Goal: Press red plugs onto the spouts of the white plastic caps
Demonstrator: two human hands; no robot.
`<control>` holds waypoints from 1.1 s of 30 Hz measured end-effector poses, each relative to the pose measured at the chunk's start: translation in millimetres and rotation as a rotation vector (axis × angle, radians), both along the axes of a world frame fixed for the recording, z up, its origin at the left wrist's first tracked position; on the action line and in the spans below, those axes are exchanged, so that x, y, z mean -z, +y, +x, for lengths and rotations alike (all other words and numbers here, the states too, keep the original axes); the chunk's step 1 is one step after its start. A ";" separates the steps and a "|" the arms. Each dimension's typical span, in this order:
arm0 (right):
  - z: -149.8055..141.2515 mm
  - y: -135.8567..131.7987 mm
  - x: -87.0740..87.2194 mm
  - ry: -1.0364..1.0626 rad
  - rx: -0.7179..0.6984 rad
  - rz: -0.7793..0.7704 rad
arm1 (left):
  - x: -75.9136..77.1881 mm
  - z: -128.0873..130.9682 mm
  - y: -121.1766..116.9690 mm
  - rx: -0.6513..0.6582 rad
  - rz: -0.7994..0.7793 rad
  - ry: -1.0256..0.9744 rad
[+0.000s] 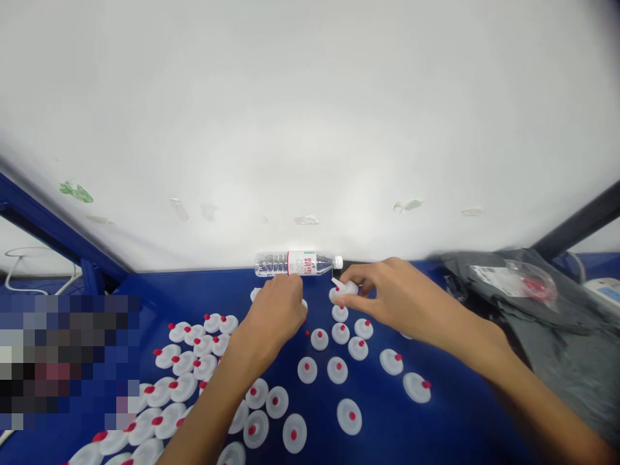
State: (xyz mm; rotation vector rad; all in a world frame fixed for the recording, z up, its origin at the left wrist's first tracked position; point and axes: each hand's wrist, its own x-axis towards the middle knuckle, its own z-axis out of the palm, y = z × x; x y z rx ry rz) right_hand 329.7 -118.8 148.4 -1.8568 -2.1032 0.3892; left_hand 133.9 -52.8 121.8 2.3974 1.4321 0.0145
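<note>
Many small white round caps with red centres [339,369] lie on a blue table [436,426]. My right hand [387,294] is closed in a pinch on one white cap piece [343,290] at the far end of the rows. My left hand [278,316] is curled with its fingers downward over the caps near the table's back edge; what its fingers hold is hidden. A clear plastic water bottle [298,263] with a red and white label lies on its side just beyond both hands, against the white wall.
A heap of the same caps [179,381] lies at the left. A grey bag [547,310] with a clear plastic pouch [526,281] holding red bits sits at the right. White cables [29,271] run at far left. A blurred patch covers the left edge.
</note>
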 end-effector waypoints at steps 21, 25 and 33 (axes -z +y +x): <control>-4.6 -2.5 -7.6 0.122 0.074 0.046 | -31.4 11.3 -7.2 -0.055 -0.214 -0.893; -6.2 -2.9 -8.4 0.168 0.067 0.088 | -31.9 9.8 -5.9 -0.045 -0.208 -0.894; -9.4 -2.9 -7.4 0.287 0.074 0.156 | -36.3 6.3 -3.8 -0.067 -0.250 -0.978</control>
